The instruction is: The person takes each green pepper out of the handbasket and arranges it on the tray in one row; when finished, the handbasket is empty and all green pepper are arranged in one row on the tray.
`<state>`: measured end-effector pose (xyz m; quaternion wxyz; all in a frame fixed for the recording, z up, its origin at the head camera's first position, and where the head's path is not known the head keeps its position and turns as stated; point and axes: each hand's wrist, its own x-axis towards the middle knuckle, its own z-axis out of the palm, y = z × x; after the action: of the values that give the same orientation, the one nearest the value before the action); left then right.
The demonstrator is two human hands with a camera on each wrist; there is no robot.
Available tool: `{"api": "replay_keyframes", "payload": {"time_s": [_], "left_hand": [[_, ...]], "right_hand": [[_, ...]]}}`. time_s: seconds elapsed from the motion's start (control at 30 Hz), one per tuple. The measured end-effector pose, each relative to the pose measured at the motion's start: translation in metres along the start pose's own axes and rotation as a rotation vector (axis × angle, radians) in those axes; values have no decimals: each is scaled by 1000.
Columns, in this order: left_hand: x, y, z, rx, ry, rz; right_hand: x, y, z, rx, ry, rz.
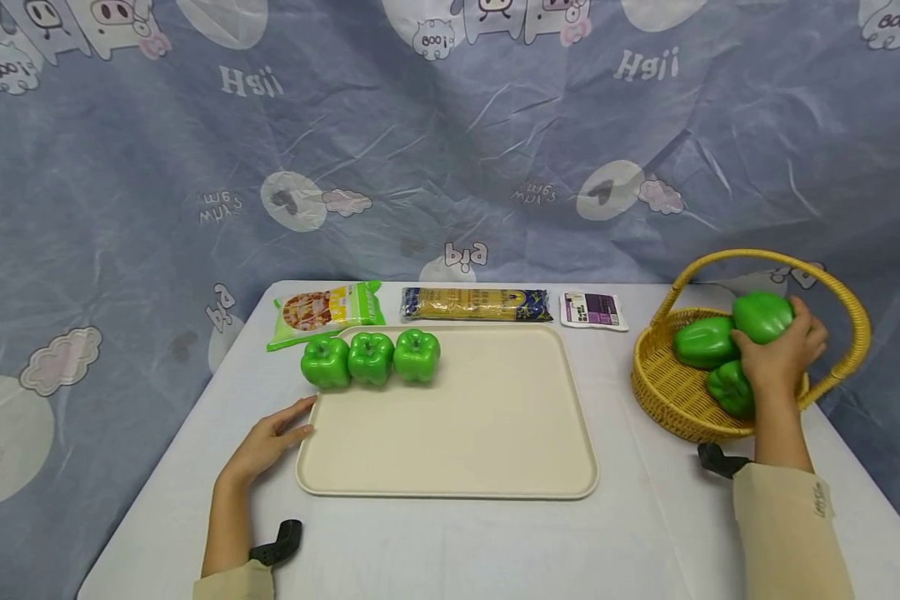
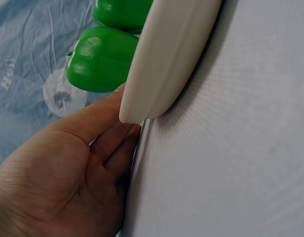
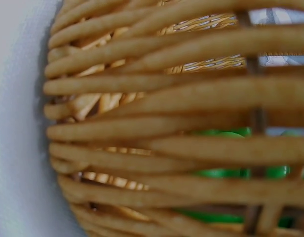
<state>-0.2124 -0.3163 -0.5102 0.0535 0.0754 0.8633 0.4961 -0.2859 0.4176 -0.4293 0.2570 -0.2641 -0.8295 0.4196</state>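
Note:
At the right of the head view my right hand grips a green bell pepper over the yellow wicker basket. Two more peppers, one lying sideways and one lower down, are inside the basket. In the right wrist view the basket's weave hides the hand. My left hand rests at the left edge of the cream tray, its fingers extended against the rim. Three green peppers stand in a row along the tray's back left; one pepper shows above the left fingers in the left wrist view.
Behind the tray lie a green snack bag, a long pack of noodles and a small white and purple packet. The basket's tall handle arches beside the right hand. A blue patterned cloth hangs behind the white table.

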Motion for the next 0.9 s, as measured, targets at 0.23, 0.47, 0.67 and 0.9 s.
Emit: {"api": "replay_keyframes", "payload": {"time_s": [0.23, 0.47, 0.67, 0.9], "left_hand": [[0, 1, 0, 3, -2, -12], [-2, 6, 0, 5, 0, -20], [0, 3, 1, 9, 1, -10], [0, 1, 0, 10, 4, -17]], "right_hand": [[-3, -3, -1, 18, 47, -63], [-16, -17, 1, 88, 46, -125], [-32, -26, 2, 146, 24, -195], [-55, -32, 4, 172, 14, -320]]}}
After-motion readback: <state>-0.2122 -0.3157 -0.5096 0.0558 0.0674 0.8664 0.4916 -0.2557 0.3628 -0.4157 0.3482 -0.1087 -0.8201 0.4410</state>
